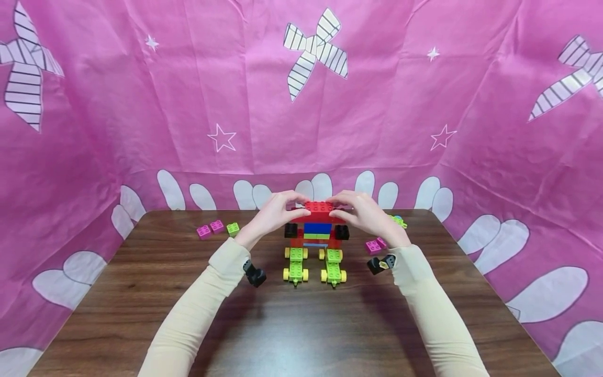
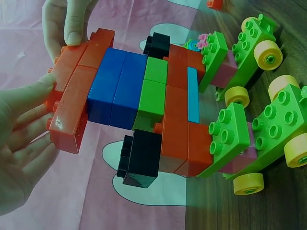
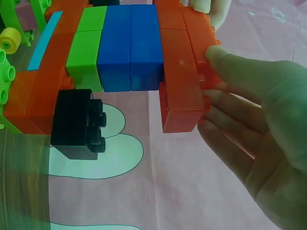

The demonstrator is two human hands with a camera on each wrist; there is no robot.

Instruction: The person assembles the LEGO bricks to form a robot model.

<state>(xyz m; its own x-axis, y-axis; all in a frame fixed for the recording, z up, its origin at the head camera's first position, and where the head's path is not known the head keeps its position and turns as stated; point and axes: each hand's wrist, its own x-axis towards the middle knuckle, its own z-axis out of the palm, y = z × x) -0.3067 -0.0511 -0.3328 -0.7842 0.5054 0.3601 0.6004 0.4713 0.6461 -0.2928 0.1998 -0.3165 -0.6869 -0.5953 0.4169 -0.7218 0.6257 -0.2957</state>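
Observation:
A figure of toy building bricks stands on the table, on two green wheeled bases (image 1: 296, 268) with yellow wheels. Its body stacks red, green and blue bricks (image 2: 109, 86), with a black brick (image 2: 145, 155) jutting out on each side. At the top, a red brick (image 1: 320, 214) lies over a wider red row (image 3: 180, 76). My left hand (image 1: 272, 213) grips one end of that top brick, thumb on its near face. My right hand (image 1: 365, 213) holds the other end the same way, fingers behind it.
Two magenta bricks (image 1: 210, 229) and a green brick (image 1: 233, 229) lie at the back left. More magenta bricks (image 1: 373, 246) are near my right wrist, with a green piece (image 1: 399, 222) behind. A pink curtain (image 1: 264, 131) hangs past the table's far edge.

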